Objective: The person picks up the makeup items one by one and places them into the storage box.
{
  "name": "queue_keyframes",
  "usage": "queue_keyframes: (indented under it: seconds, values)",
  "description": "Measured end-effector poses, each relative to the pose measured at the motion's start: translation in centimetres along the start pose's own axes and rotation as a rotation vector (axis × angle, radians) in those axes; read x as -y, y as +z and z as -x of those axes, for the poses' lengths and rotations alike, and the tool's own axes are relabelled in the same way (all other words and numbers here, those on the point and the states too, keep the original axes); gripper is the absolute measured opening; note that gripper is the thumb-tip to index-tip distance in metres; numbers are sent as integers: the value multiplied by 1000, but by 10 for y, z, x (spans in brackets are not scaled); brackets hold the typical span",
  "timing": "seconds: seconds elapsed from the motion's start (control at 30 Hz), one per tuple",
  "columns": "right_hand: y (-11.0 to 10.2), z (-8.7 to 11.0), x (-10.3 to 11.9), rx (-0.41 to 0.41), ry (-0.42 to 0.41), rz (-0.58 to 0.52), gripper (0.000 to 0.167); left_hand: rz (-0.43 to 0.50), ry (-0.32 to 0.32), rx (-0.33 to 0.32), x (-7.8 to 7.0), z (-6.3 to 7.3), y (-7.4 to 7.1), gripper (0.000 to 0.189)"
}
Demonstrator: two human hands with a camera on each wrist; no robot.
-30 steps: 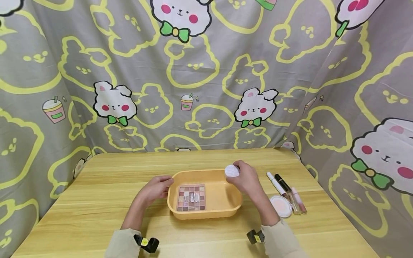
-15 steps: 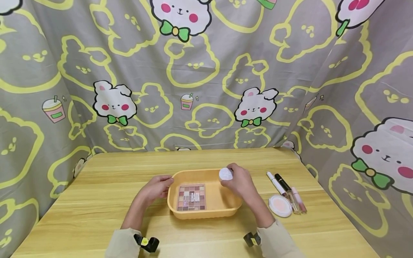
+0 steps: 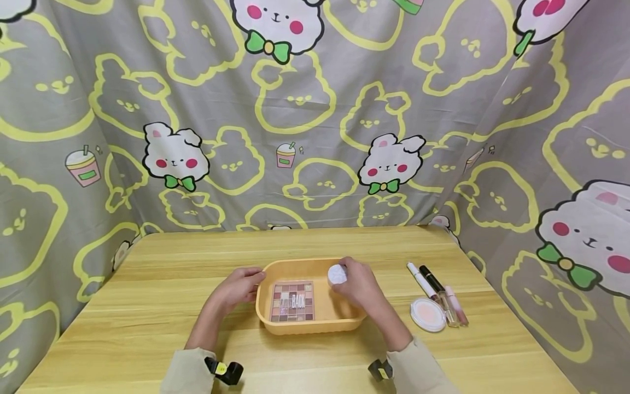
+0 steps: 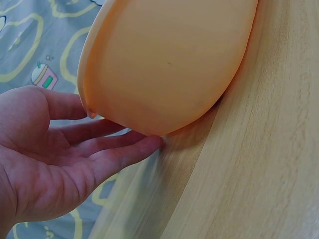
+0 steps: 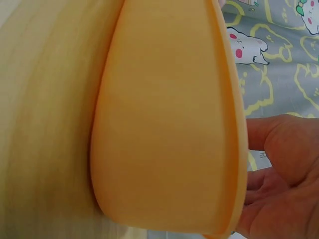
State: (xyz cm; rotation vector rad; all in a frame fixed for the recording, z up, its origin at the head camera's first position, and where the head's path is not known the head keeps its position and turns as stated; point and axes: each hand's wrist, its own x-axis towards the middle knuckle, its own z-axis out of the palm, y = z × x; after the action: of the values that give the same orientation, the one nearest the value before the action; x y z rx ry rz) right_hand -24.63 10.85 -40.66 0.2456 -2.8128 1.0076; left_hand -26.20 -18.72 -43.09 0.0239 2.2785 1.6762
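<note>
A yellow-orange plastic tray [image 3: 315,329] stands on the table, an eyeshadow palette [image 3: 292,302] lying flat in its left half. At the tray's left end, my left hand [image 3: 238,285] holds the rim; in the left wrist view its fingers [image 4: 124,153] reach along the outer wall. A small round white case [image 3: 337,275] is pinched in my right hand [image 3: 358,284], over the tray's right half. In the right wrist view the tray wall [image 5: 164,119] fills the middle, with my right hand [image 5: 284,184] partly behind the rim and the white case hidden.
Right of the tray lie a round powder compact [image 3: 428,314], a white tube [image 3: 421,280], a black-capped tube [image 3: 438,290] and a pink-capped tube [image 3: 456,306]. A patterned curtain [image 3: 315,120] hangs behind and beside the wooden table [image 3: 147,306].
My right hand has moved left and down with the white case, from the tray's back right rim to over its inside. The left hand and tray have stayed in place.
</note>
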Motion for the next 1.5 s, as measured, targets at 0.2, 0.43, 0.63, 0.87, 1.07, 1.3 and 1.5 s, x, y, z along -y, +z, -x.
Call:
queue_keyframes:
  seconds: [0.2, 0.43, 0.63, 0.87, 1.07, 1.3, 1.5]
  values:
    - [8, 1, 0, 37, -1, 8, 48, -9, 1, 2, 0, 1, 0, 55]
    - [12, 3, -2, 61, -48, 22, 40, -8, 2, 2, 0, 0, -1, 55]
    - [16, 4, -1, 101, -33, 24, 41, -11, 3, 0, 0, 0, -1, 55]
    - [18, 6, -1, 100, -37, 56, 45, 1, 14, 1, 1, -1, -1, 53]
    - [21, 7, -1, 102, -46, 81, 50, 2, 11, 3, 1, 0, -1, 55]
    - [23, 7, 1, 121, -22, 88, 51, -6, 7, 3, 0, 0, -1, 56]
    - [24, 8, 2, 140, 3, 105, 53, -7, 6, 2, 1, -2, -1, 56]
